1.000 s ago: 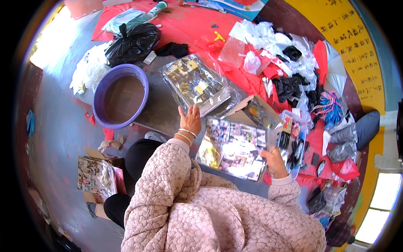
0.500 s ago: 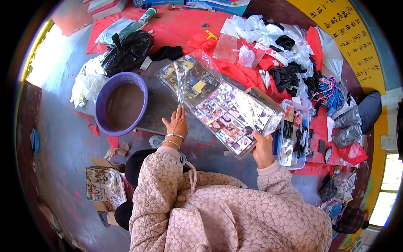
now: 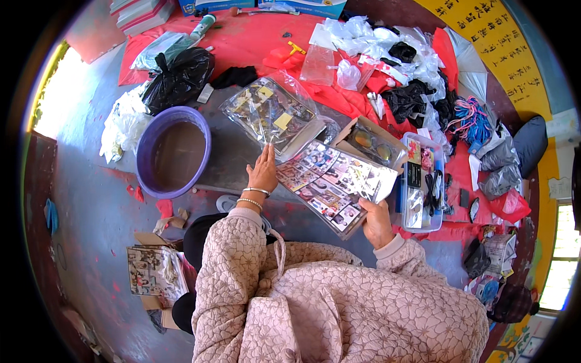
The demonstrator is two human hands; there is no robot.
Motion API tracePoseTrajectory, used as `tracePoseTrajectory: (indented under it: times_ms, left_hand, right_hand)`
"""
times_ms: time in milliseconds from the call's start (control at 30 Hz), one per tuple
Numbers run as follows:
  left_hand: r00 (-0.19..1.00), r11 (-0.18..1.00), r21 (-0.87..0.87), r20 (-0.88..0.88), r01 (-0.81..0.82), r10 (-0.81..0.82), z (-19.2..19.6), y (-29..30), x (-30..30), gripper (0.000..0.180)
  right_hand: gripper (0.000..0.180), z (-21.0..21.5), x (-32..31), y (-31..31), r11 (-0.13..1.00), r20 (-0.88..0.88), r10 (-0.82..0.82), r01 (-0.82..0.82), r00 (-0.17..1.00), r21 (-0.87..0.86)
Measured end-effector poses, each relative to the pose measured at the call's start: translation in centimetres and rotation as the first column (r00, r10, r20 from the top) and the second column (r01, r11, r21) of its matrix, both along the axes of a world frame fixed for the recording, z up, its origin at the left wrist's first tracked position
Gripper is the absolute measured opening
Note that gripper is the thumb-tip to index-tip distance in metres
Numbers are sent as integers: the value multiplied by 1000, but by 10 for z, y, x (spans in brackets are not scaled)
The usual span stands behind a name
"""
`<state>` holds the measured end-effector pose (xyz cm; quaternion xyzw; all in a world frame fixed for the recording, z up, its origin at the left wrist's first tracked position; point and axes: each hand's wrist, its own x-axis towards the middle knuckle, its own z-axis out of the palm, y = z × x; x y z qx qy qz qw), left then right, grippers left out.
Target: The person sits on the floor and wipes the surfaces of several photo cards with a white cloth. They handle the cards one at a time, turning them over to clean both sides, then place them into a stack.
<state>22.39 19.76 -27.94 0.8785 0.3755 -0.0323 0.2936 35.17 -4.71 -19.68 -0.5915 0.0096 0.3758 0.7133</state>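
Note:
My right hand (image 3: 376,222) grips the lower right edge of a flat board covered in rows of small photos (image 3: 330,187), thumb on top. The board is tilted and shiny, held over the near edge of the low table. Fingers stretched out, my left hand (image 3: 263,172) is near the board's left corner and holds nothing. Just beyond its fingertips lies a dark picture-printed flat piece (image 3: 266,112) in clear plastic, with yellow patches. An open cardboard box (image 3: 357,130) with tinted sunglasses (image 3: 376,145) in it sits behind the board.
A purple basin (image 3: 142,151) of murky water stands at left, near a black plastic bag (image 3: 181,78). At right are a clear plastic bin (image 3: 437,206) of small goods and heaped plastic bags (image 3: 387,48) on red cloth. A carton (image 3: 148,269) of printed pieces rests on the floor.
The photo-covered board has come nearer to me, away from the plastic-wrapped piece, and the box with sunglasses now shows behind it. My left hand has shifted slightly right.

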Motion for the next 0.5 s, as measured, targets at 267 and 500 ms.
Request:
tracePoseTrajectory:
  times_ms: [267, 500]
  left_hand:
    - [995, 994, 86, -71, 74, -68, 3, -2, -12, 67]
    - [947, 974, 156, -303, 164, -111, -13, 1, -20, 64]
  right_hand:
    - [36, -13, 7, 31, 999, -21, 14, -13, 1000, 52]
    - [30, -42, -4, 51, 985, 138, -138, 122, 981, 120]
